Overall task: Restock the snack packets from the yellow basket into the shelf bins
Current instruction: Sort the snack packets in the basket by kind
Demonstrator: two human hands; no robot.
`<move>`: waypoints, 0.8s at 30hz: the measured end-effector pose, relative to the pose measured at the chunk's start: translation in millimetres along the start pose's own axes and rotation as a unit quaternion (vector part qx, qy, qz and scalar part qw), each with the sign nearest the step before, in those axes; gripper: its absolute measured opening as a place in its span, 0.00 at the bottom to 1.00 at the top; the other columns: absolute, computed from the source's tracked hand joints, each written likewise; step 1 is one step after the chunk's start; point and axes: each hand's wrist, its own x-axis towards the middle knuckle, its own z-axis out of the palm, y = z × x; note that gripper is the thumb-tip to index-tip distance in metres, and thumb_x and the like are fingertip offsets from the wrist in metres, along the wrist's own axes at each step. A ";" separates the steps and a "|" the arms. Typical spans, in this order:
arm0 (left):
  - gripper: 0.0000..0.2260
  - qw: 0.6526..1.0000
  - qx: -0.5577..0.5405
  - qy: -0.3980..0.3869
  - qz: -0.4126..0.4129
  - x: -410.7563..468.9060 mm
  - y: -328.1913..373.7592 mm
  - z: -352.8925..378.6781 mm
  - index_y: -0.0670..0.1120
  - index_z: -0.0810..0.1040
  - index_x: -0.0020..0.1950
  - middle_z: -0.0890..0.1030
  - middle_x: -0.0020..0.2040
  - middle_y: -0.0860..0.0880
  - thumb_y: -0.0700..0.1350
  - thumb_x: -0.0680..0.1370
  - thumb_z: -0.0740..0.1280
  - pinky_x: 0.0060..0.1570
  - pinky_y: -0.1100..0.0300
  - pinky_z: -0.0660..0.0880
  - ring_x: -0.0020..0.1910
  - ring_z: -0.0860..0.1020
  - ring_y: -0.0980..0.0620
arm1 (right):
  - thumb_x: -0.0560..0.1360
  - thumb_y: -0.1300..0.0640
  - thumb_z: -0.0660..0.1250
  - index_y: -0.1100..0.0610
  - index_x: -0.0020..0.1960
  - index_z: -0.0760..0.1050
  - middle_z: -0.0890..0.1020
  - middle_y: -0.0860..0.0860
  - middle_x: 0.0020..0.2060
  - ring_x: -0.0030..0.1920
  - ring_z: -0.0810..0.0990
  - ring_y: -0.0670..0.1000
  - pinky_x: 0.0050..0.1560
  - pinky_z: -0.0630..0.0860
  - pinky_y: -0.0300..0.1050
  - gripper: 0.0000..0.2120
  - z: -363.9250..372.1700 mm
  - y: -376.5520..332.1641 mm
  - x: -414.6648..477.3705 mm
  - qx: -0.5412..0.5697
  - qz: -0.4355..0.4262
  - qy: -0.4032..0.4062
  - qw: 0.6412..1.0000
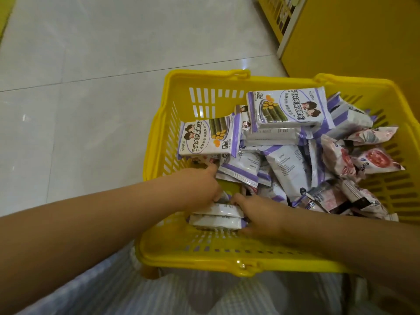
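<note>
A yellow basket (172, 105) stands on the floor in front of me, holding several white-and-purple snack packets (288, 108) and several pink-and-white ones (372, 159) at its right side. Both my hands reach into its near left corner. My left hand (200, 187) and my right hand (261, 214) grip a small stack of white-and-purple packets (216, 215) from either end. One packet (209, 137) leans upright against the left wall just beyond my left hand.
Pale tiled floor (91, 64) spreads to the left and beyond the basket. A yellow shelf unit (354, 37) rises at the upper right, close behind the basket, with a yellow slotted bin (275, 10) at its end. My knees in striped cloth are below.
</note>
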 end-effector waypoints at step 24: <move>0.20 0.996 -0.032 -0.034 -0.071 15.3 -8.1 12.2 0.41 0.64 0.68 0.69 0.65 0.40 0.39 0.78 0.64 0.47 0.57 0.69 0.58 0.74 0.43 | 0.76 0.56 0.68 0.44 0.76 0.53 0.70 0.52 0.70 0.66 0.72 0.53 0.67 0.71 0.51 0.35 -0.7 1.7 2.9 0.137 -0.047 -0.036 0.989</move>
